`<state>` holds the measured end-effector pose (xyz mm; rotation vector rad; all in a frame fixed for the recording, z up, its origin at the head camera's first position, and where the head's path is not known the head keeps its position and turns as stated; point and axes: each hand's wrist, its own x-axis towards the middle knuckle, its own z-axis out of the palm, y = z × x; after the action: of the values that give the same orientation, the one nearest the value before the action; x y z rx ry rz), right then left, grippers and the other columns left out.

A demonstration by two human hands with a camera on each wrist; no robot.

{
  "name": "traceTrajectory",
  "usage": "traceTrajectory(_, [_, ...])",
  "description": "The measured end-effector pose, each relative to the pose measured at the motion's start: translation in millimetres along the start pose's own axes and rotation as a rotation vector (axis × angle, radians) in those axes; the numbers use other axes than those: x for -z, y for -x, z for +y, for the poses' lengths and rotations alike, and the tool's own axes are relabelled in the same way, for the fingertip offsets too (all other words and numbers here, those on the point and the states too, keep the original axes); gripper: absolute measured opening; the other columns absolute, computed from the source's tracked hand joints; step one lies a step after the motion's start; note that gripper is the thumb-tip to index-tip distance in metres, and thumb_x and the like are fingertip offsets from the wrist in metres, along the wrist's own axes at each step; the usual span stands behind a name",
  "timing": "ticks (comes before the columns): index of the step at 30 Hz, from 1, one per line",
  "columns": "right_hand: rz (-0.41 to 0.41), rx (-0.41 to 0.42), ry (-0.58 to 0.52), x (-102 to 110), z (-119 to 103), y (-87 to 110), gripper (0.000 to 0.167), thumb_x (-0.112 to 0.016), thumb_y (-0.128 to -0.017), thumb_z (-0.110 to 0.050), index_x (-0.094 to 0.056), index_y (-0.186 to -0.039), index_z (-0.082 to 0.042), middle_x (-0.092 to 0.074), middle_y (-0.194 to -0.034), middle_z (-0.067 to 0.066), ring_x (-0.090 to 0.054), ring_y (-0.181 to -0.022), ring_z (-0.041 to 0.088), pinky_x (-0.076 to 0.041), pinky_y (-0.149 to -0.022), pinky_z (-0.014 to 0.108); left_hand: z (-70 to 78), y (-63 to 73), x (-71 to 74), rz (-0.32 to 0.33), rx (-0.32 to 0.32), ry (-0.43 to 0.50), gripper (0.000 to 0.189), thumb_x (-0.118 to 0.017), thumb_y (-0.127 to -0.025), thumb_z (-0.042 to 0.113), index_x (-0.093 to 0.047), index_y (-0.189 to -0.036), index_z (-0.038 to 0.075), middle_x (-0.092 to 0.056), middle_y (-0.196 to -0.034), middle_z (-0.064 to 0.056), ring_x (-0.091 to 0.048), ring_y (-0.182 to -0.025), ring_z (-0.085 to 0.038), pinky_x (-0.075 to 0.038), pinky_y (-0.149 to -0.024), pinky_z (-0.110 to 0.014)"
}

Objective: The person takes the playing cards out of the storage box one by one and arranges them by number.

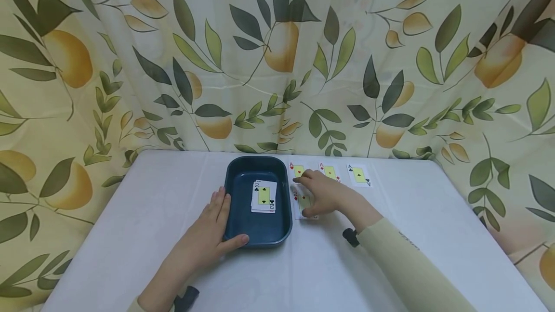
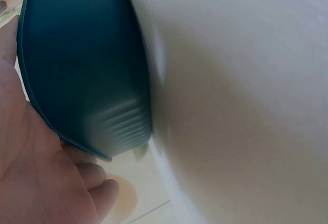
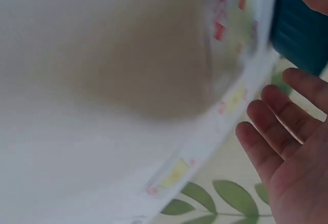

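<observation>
A dark blue rectangular tray [image 1: 258, 241] stands on the white table with a small pile of playing cards [image 1: 263, 196] inside, the two of clubs on top. My left hand [image 1: 204, 235] rests against the tray's left side, fingers straight along the rim and thumb over its near corner. To the tray's right lies the two of diamonds [image 1: 304, 201], partly covered by my right hand [image 1: 327, 194]. In the right wrist view, that hand's fingers [image 3: 277, 147] are extended, with nothing seen between them. Behind it sit the ace of hearts [image 1: 297, 170] and ace of diamonds [image 1: 330, 171].
The ace of clubs [image 1: 359, 175] ends the back row on the right. The white-covered table [image 1: 412, 235] meets a curtain [image 1: 321, 61] printed with fruit and leaves along its far edge. Dark straps [image 1: 350, 237] show at both wrists.
</observation>
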<state>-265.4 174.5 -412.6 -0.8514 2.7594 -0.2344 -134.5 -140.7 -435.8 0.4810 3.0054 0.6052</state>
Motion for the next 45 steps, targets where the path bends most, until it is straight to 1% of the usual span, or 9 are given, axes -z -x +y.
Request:
traceTrajectory(3, [0.030, 0.010, -0.020, 11.6, -1.6, -0.4, 0.085, -0.082, -0.072, -0.040, -0.049, -0.147, -0.016, -0.050, -0.142, 0.007, -0.049, -0.125, 0.025, -0.049, -0.103, 0.047, -0.7, -0.3, -0.2, 0.002, 0.001, -0.004, 0.110, -0.056, -0.087, 0.073, -0.015, -0.158, -0.001, -0.001, -0.167, -0.016, -0.006, -0.154, -0.033, -0.020, -0.121, -0.052])
traceTrajectory(7, [0.071, 0.026, -0.040, 25.9, -7.4, -0.8, 0.085, -0.080, -0.074, -0.041, -0.047, -0.149, -0.017, -0.048, -0.145, 0.007, -0.048, -0.127, 0.026, -0.050, -0.101, 0.050, -1.4, -0.2, -0.6, 0.003, 0.003, -0.011, 0.110, -0.056, -0.087, 0.073, -0.015, -0.158, -0.001, -0.002, -0.167, -0.016, -0.006, -0.154, -0.034, -0.021, -0.121, -0.052])
traceTrajectory(12, [0.096, 0.066, -0.047, 37.5, -22.5, -2.6, 0.087, -0.080, -0.076, -0.044, -0.045, -0.150, -0.016, -0.048, -0.144, 0.006, -0.049, -0.125, 0.025, -0.051, -0.099, 0.049, -1.2, -0.5, 0.0, -0.002, 0.007, -0.014, 0.112, -0.056, -0.086, 0.074, -0.014, -0.158, 0.000, -0.002, -0.168, -0.015, -0.006, -0.154, -0.033, -0.021, -0.121, -0.052])
traceTrajectory(16, [0.087, 0.105, -0.024, 42.0, -40.1, -7.4, 0.090, -0.079, -0.076, -0.049, -0.043, -0.152, -0.017, -0.048, -0.145, 0.006, -0.049, -0.125, 0.023, -0.051, -0.099, 0.046, -1.8, -1.3, -0.1, 0.001, 0.004, -0.020, 0.112, -0.055, -0.086, 0.076, -0.014, -0.159, 0.001, -0.002, -0.168, -0.015, -0.006, -0.154, -0.033, -0.021, -0.120, -0.052])
traceTrajectory(22, [0.055, 0.176, 0.001, 35.6, -62.8, -21.0, 0.089, -0.079, -0.077, -0.047, -0.043, -0.151, -0.015, -0.047, -0.146, 0.006, -0.048, -0.129, 0.022, -0.049, -0.104, 0.042, -3.2, -2.1, -0.3, 0.004, -0.005, -0.024, 0.111, -0.054, -0.086, 0.076, -0.014, -0.158, 0.001, -0.002, -0.167, -0.015, -0.006, -0.154, -0.033, -0.022, -0.120, -0.052])
traceTrajectory(28, [0.026, 0.206, 0.043, 22.6, -74.4, -36.9, 0.091, -0.080, -0.076, -0.049, -0.044, -0.151, -0.014, -0.048, -0.145, 0.006, -0.046, -0.128, 0.020, -0.047, -0.106, 0.038, -4.8, -2.6, -2.3, -0.002, -0.013, -0.022, 0.111, -0.054, -0.086, 0.076, -0.017, -0.158, 0.000, -0.002, -0.167, -0.015, -0.007, -0.154, -0.034, -0.022, -0.120, -0.053])
traceTrajectory(33, [-0.001, 0.205, 0.077, 15.9, -81.0, -48.2, 0.090, -0.080, -0.076, -0.049, -0.045, -0.150, -0.013, -0.049, -0.143, 0.005, -0.046, -0.128, 0.021, -0.046, -0.107, 0.039, -6.3, -2.4, -3.1, 0.001, -0.012, -0.033, 0.111, -0.053, -0.086, 0.076, -0.017, -0.158, 0.000, -0.003, -0.167, -0.014, -0.007, -0.154, -0.033, -0.022, -0.120, -0.052])
traceTrajectory(37, [-0.024, 0.190, 0.108, 11.0, -84.7, -55.9, 0.087, -0.080, -0.076, -0.048, -0.048, -0.149, -0.014, -0.052, -0.140, 0.006, -0.048, -0.124, 0.022, -0.049, -0.104, 0.040, -6.6, -2.7, -3.1, -0.001, -0.011, -0.036, 0.111, -0.053, -0.086, 0.076, -0.017, -0.158, 0.001, -0.002, -0.167, -0.014, -0.007, -0.154, -0.033, -0.022, -0.119, -0.053])
traceTrajectory(45, [-0.092, 0.104, 0.237, -2.1, -88.1, -70.4, 0.088, -0.080, -0.074, -0.054, -0.050, -0.146, -0.013, -0.055, -0.135, 0.007, -0.051, -0.118, 0.021, -0.049, -0.104, 0.040, -5.8, -1.6, -2.2, -0.001, -0.019, -0.016, 0.110, -0.053, -0.087, 0.075, -0.015, -0.158, 0.000, -0.002, -0.167, -0.014, -0.007, -0.154, -0.033, -0.021, -0.121, -0.051])
